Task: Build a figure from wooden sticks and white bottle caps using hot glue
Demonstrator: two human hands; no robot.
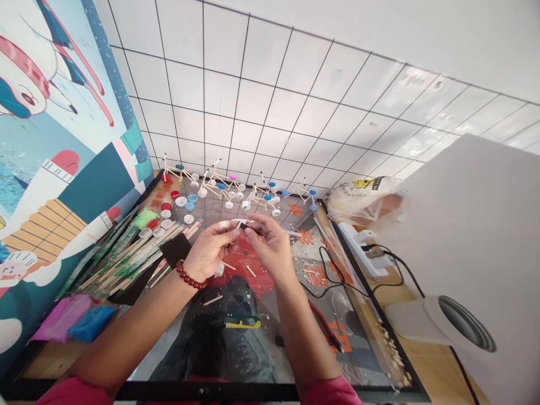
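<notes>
Above the middle of the glass-topped table [164,349], my two hands meet at their fingertips. My left hand [213,244], with a red bead bracelet [189,277] at the wrist, pinches a short wooden stick [239,225]. A small black strip [244,226] lies against the stick, pinched by my right hand [270,242]. Whether the strip is wrapped around the stick is too small to tell. Below my hands, loose cut stick pieces [213,300] and a yellow-handled cutting tool [243,324] lie on the glass. A black sheet [176,249] is beside my left hand.
Small stick figures [223,188] with bottle-cap wheels stand along the back. Loose caps [181,201] and a bundle of sticks [126,261] lie left. Pink [67,316] and blue packets [93,323] sit front left. A power strip [365,250], cables and a grey-white cylinder [439,320] occupy the right.
</notes>
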